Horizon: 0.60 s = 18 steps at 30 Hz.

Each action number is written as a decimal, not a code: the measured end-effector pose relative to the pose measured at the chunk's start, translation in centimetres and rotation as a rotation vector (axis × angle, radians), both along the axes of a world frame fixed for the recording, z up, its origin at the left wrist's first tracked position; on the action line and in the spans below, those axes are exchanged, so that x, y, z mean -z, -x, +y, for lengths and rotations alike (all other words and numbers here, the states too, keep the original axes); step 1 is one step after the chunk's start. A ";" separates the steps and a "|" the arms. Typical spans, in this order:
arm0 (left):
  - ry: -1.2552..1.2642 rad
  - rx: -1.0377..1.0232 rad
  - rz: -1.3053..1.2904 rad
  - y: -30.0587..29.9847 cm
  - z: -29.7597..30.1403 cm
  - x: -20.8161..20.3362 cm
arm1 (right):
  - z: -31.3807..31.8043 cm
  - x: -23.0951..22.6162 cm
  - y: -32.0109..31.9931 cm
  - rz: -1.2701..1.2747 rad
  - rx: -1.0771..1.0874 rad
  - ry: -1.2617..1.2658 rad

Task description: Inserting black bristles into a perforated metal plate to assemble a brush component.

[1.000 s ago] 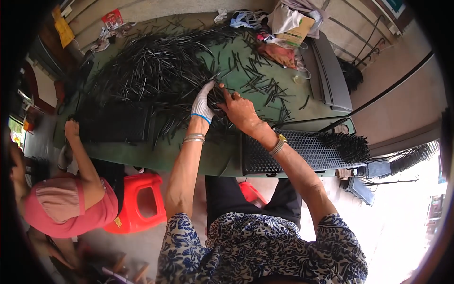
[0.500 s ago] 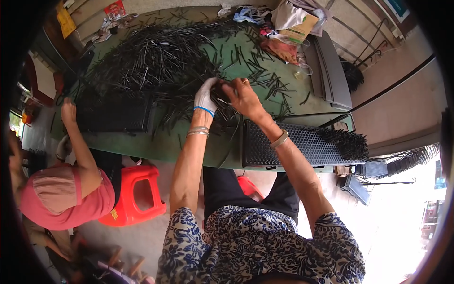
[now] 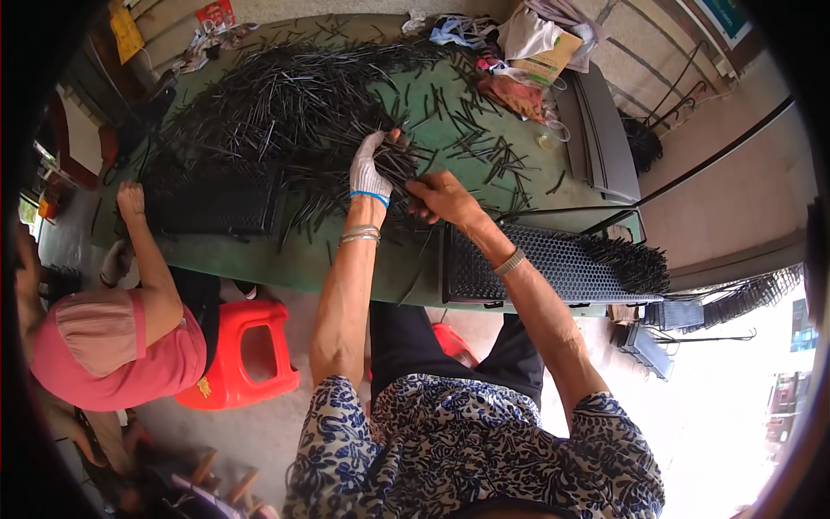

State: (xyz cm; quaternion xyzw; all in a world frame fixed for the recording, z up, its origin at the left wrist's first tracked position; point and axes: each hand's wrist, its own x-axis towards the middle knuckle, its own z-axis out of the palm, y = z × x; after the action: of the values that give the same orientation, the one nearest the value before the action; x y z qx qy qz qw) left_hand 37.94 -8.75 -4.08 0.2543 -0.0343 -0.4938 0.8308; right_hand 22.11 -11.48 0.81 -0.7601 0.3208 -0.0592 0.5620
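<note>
My left hand (image 3: 370, 169), in a pale glove with bare fingertips, is closed around a bundle of thin black rods (image 3: 396, 163) above the table's front part. The rods fan out to the right of the palm. Just right of the bundle's lower end is my bare right hand (image 3: 443, 197), its fingers curled together; whatever they pinch is too small to make out. Below and right of it lies a black perforated tray (image 3: 527, 259). Short black rods (image 3: 635, 261) stand packed in the holes at its right end.
A large heap of black rods (image 3: 277, 99) covers much of the green table (image 3: 346, 270); loose rods lie to its right. Bags and cloths (image 3: 527, 65) sit at the back. On the left, a co-worker (image 3: 112, 346) sits by another black tray (image 3: 216, 203) and a red stool (image 3: 251, 355).
My right hand has drawn back toward me, away from my left fingertips. My left hand has shifted slightly left and turned, so more of the rod bundle shows.
</note>
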 end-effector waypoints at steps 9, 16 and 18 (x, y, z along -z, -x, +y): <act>0.038 0.002 0.322 -2.6 -1.2 2.2 | 0.8 -0.6 0.9 -0.008 0.043 0.607; 0.061 0.053 0.330 -2.3 1.4 0.8 | -1.5 -6.0 3.9 -0.083 0.117 0.219; 0.067 0.125 0.323 -0.9 1.6 0.8 | -1.8 -5.6 1.9 -0.080 0.156 0.263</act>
State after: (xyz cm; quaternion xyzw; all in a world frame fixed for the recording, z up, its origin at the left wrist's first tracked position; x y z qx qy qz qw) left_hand 38.80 -7.17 -4.91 0.1411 0.0674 -0.5774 0.8014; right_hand 20.17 -13.29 6.43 -0.7968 0.3456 -0.1744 0.4638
